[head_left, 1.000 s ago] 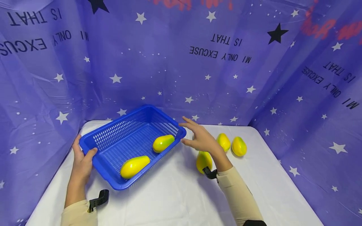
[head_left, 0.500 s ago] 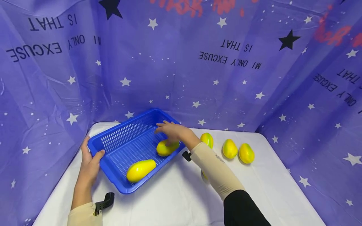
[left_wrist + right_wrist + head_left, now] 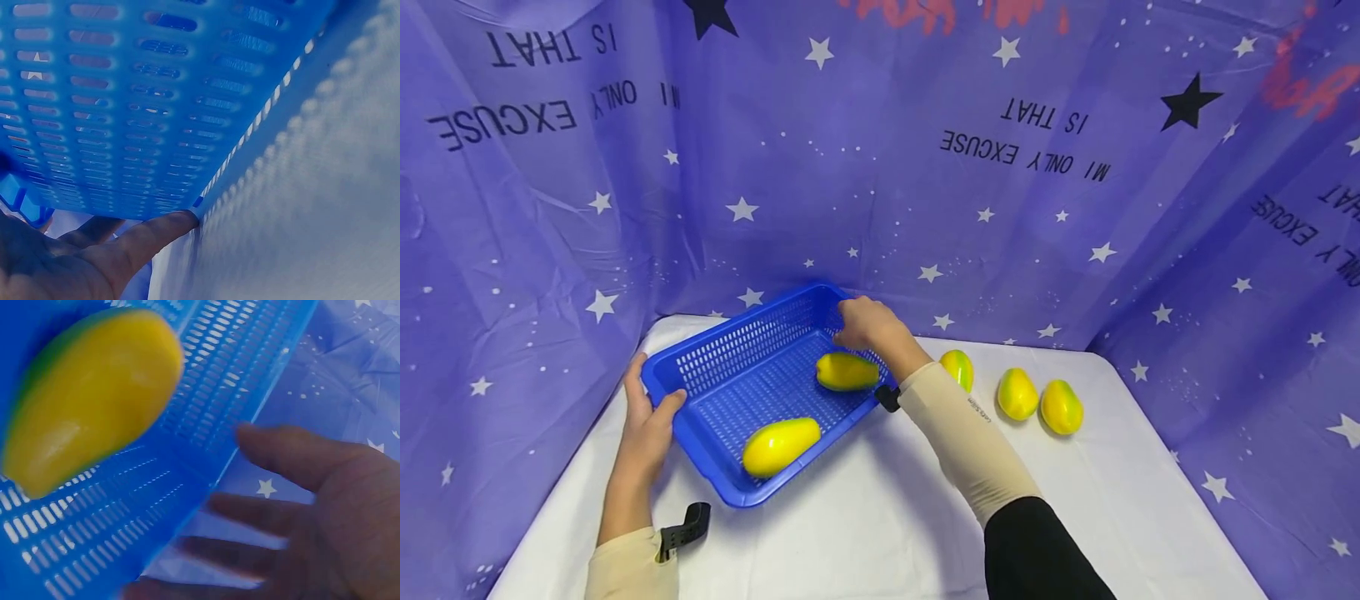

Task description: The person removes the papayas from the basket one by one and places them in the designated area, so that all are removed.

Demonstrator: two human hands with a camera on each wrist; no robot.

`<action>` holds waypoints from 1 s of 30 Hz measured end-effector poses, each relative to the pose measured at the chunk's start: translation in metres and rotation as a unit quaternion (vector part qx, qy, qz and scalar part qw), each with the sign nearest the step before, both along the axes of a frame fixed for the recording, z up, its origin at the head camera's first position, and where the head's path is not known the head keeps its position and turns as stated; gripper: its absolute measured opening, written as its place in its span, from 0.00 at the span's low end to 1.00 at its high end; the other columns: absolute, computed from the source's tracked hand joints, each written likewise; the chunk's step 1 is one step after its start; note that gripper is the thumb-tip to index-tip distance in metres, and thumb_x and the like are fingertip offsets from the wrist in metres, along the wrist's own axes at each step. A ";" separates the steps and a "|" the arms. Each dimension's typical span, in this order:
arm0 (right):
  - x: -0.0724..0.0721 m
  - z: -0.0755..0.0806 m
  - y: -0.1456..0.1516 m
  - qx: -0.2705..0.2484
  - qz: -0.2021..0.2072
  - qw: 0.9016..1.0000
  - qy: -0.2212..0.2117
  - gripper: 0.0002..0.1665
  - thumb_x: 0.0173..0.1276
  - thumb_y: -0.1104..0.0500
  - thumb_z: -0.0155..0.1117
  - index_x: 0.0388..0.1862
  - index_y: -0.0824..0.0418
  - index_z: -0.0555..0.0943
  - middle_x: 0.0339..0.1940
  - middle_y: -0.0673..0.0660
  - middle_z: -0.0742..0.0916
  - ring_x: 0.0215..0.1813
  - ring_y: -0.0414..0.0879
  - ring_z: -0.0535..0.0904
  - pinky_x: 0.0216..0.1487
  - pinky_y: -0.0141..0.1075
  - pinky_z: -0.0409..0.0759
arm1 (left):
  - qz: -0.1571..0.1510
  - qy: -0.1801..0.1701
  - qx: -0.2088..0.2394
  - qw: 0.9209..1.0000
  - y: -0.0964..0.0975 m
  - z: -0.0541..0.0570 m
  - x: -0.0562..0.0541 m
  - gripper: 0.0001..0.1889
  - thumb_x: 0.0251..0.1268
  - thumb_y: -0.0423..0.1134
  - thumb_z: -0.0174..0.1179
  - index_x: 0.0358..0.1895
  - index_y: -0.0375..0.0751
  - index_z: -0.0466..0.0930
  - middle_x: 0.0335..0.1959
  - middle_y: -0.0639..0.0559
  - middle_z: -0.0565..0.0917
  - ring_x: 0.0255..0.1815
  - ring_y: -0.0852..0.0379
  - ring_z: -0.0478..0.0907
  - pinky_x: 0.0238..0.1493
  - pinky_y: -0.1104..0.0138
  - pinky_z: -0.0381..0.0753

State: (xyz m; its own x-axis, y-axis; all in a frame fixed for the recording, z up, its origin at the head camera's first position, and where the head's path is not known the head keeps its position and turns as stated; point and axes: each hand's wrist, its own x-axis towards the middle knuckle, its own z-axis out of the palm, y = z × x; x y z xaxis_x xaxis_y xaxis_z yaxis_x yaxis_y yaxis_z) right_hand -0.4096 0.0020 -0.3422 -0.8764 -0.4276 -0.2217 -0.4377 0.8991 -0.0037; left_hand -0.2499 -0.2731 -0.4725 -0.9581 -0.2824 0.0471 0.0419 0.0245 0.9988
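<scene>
A blue perforated plastic basket (image 3: 752, 375) sits at the left of the table with two papayas in it. One yellow papaya (image 3: 781, 447) lies near the basket's front corner. The other, a yellow-green papaya (image 3: 847, 372), lies by the right end and fills much of the right wrist view. My left hand (image 3: 651, 425) grips the basket's left end, thumb over the rim; a finger (image 3: 153, 240) shows under the basket in the left wrist view. My right hand (image 3: 874, 327) is at the right end rim. Its fingers (image 3: 244, 550) are spread and hold no fruit.
On the white-covered table (image 3: 880, 533), three more papayas show to the right: one by the right sleeve (image 3: 957, 371), then a middle papaya (image 3: 1018, 394) and a far right papaya (image 3: 1062, 407). A purple star-printed curtain (image 3: 880, 167) stands around the table's back and sides.
My right hand has come from right of the basket, over the right-hand papaya, to the basket's end rim. That papaya has turned slightly. The right sleeve now hides a papaya on the table.
</scene>
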 end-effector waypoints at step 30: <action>-0.023 -0.020 -0.022 -0.107 0.117 0.978 -0.137 0.33 0.66 0.65 0.65 0.68 0.44 0.73 0.73 0.51 0.69 0.72 0.52 0.63 0.65 0.46 0.69 | 0.007 -0.003 -0.011 1.000 0.000 0.000 0.001 0.40 0.75 0.39 0.42 0.76 0.65 0.25 0.77 0.35 0.44 0.73 0.32 0.50 0.69 0.41 0.50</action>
